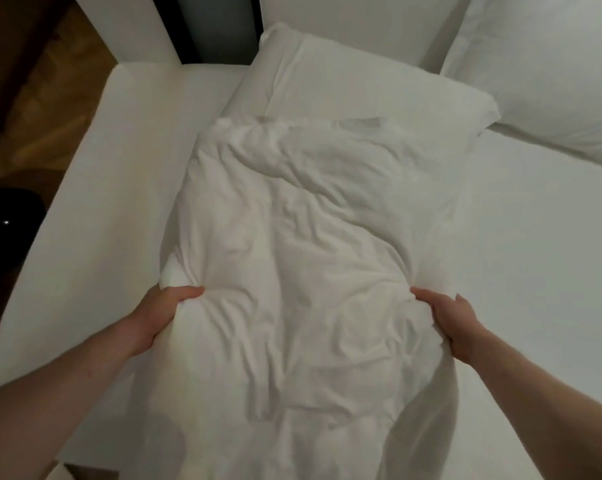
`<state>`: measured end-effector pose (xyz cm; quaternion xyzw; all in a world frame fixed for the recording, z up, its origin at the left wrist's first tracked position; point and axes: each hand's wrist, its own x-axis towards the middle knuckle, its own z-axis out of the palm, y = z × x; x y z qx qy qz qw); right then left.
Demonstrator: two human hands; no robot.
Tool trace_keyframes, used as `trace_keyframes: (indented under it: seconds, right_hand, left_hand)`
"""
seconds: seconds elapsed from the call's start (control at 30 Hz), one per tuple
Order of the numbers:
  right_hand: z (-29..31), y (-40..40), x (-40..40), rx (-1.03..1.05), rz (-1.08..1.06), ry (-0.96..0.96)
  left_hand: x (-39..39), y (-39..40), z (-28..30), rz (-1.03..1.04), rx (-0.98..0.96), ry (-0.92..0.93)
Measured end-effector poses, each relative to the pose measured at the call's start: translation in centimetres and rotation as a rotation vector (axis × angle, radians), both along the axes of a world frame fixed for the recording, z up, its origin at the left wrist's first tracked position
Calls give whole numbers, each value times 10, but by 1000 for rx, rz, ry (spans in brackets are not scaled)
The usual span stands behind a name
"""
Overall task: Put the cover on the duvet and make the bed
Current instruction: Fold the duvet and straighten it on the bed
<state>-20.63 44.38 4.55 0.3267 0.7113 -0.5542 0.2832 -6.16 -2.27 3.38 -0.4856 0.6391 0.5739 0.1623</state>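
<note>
Duvet: the duvet [303,258] lay lengthwise on the bed [535,244], a narrow, bunched, heavily creased white bundle running from the near edge up to the pillow [355,81], its far end touching or just overlapping the pillow's near side.
Cover: I could not tell whether the white outer fabric was the cover already drawn over the filling or the bare duvet; no opening or fastening showed.
Left hand: the left hand [161,318] gripped a fistful of the duvet's left edge, thumb on top, fingers curled under the fabric.
Right hand: the right hand [448,322] gripped the right edge at the same level, fingers wrapped round a gathered fold.
Spacing: the hands were well apart, one on each side of the bundle.
Handling: soft, limp and puffy, probably light for its bulk; it would sag and fold wherever unsupported, and smooth cotton can slide inside a loose grip.
Where to hold: corners or side edges, pinched through both layers if the cover was on, so the filling moves with it.
Stage: spreading looked unfinished, since the bundle covered only a strip of the bed.
Second pillow: another pillow [549,71] lay at the far right.
</note>
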Motion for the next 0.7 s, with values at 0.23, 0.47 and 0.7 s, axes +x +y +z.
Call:
trace_keyframes:
  seconds: [0.23,0.47,0.7]
  right_hand:
    - [98,43,36,-61,-44,24]
    - [196,127,70,-88,-117,66]
    - [285,229,80,-62,-139,102]
  left_hand:
    - [17,50,106,7,-34,69]
    - [30,132,209,-12,-35,87]
    - [26,235,284,-44,-38,150]
